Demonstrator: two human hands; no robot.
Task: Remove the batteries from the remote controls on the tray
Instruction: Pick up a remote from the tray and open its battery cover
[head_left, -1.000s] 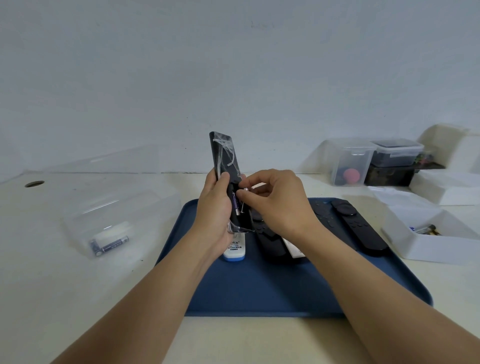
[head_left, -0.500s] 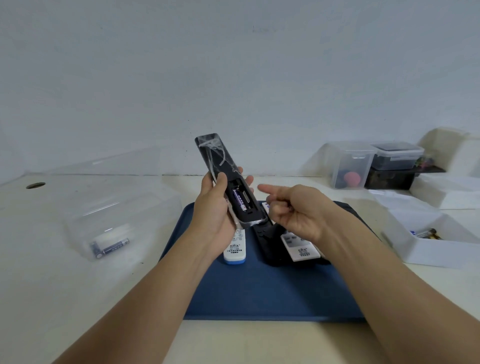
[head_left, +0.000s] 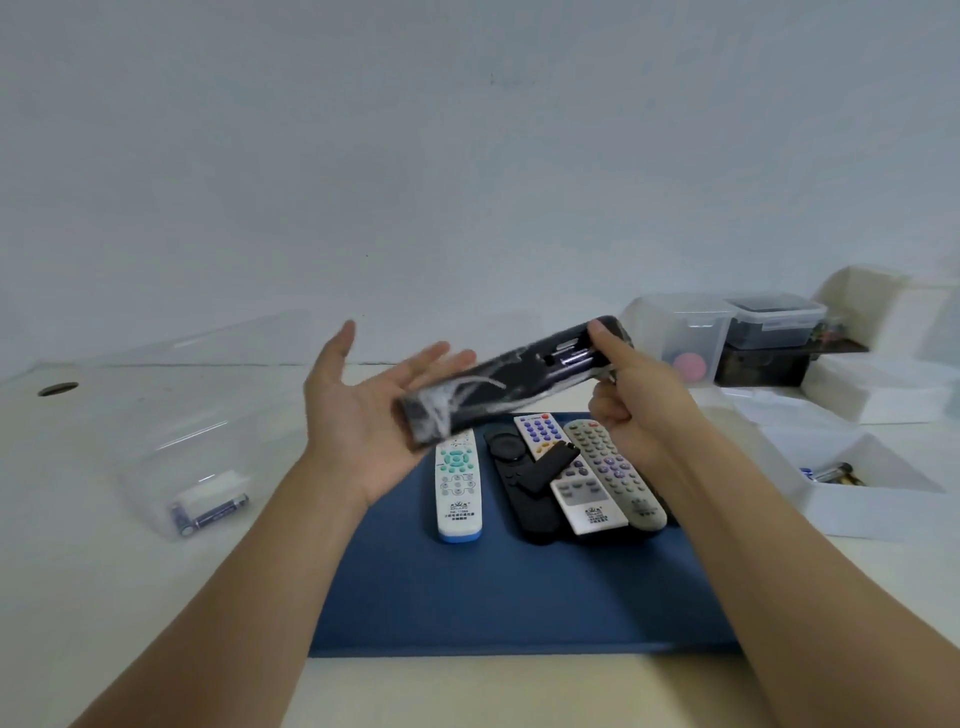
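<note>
My right hand (head_left: 631, 400) grips one end of a black remote (head_left: 511, 382) wrapped in clear film, held sideways above the blue tray (head_left: 483, 597). Its battery compartment is uncovered near my thumb, with a battery showing inside. My left hand (head_left: 366, 415) is open, palm up, under the remote's other end. On the tray lie a white remote with a blue end (head_left: 457, 486), a black remote (head_left: 519, 483), a white remote (head_left: 576, 478) and a grey remote (head_left: 615, 473). A loose black cover (head_left: 553, 465) rests across them.
A clear plastic box (head_left: 171, 431) on the left holds batteries (head_left: 210, 514). A white box (head_left: 862, 478) on the right holds more batteries. Clear containers (head_left: 680, 340) and white boxes stand at the back right. A round hole (head_left: 57, 388) is in the tabletop at far left.
The film-wrapped remote passed from my left hand to my right and swung from upright to sideways. My left hand let go and spread open beneath it.
</note>
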